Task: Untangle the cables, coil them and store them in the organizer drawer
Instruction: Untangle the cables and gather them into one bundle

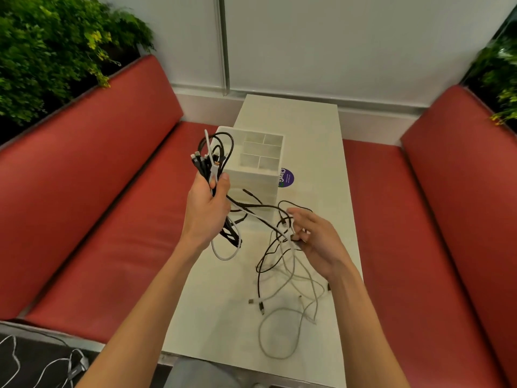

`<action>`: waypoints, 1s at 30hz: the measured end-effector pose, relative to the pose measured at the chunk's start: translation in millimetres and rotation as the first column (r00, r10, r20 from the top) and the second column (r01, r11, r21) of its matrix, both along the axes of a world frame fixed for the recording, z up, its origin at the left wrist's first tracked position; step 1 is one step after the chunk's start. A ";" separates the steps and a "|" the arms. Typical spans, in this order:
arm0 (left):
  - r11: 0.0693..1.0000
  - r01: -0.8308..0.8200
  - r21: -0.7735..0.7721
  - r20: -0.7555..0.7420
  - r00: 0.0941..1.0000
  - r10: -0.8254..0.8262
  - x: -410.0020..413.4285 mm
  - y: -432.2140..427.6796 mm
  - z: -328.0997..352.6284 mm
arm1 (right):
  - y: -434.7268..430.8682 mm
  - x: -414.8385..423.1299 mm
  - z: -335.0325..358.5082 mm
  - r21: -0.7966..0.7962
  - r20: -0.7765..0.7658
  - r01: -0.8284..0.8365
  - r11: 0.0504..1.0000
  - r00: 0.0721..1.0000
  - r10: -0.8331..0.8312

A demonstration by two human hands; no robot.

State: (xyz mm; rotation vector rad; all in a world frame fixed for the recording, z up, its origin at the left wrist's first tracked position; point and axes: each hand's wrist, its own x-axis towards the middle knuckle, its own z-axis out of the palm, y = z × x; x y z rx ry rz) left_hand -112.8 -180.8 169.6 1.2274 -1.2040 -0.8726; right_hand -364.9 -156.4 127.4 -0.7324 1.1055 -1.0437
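Note:
My left hand [208, 204] grips a bunch of black and white cables [214, 155], raised in front of the white organizer [256, 175]; several plug ends stick up above the fist and loops hang below the wrist. Strands run from that bunch to my right hand [316, 236], which pinches a few black and white cable strands at their crossing. More tangled cables [282, 303] trail down from there onto the white table [316, 152], with loose connectors lying on it. The organizer has open compartments on top and drawers on its front.
Red benches [92, 197] flank the narrow table on both sides. A round purple sticker [288, 178] lies beside the organizer. Green plants [42, 51] stand behind the left bench and at far right. Other cables lie on the floor at bottom left [42, 365].

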 end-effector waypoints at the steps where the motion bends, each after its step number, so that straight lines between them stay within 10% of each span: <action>1: 1.000 -0.011 0.008 0.004 1.000 0.011 2.4 0.6 -3.7 | 3.3 -4.7 2.1 0.015 0.061 0.034 0.999 0.998 -0.035; 5: 0.997 -0.035 0.075 0.018 0.999 0.034 9.9 6.9 -20.8 | 14.1 -18.7 8.1 -0.021 0.114 0.074 0.997 0.991 -0.072; 12: 0.984 -0.144 0.102 0.093 0.986 0.135 18.8 23.3 -25.4 | 3.9 -41.2 5.1 -0.154 -0.223 0.285 0.946 0.923 -0.314; 16: 0.975 -0.201 0.092 0.061 0.979 0.196 31.5 22.8 -20.4 | 6.0 -57.1 -8.1 -0.314 -0.824 -0.043 0.948 0.509 -0.250; 21: 0.973 -0.225 0.058 0.018 0.974 0.225 32.0 20.6 -8.7 | 7.7 -52.5 -26.1 -0.090 -0.990 -0.081 0.993 0.117 -0.080; 23: 0.976 -0.214 0.037 -0.003 0.977 0.214 27.8 20.9 -5.6 | 8.4 -52.9 -29.7 -0.020 -0.987 -0.017 1.000 0.163 -0.016; 27: 0.975 -0.218 0.051 0.018 0.976 0.217 27.4 22.5 -8.3 | 10.5 -53.3 -16.5 -0.031 -0.707 0.095 0.995 0.701 -0.089; 30: 0.975 -0.210 0.069 0.085 0.975 0.204 26.2 26.3 -11.7 | 15.5 -50.1 19.4 -0.273 -0.630 0.056 0.960 0.745 -0.222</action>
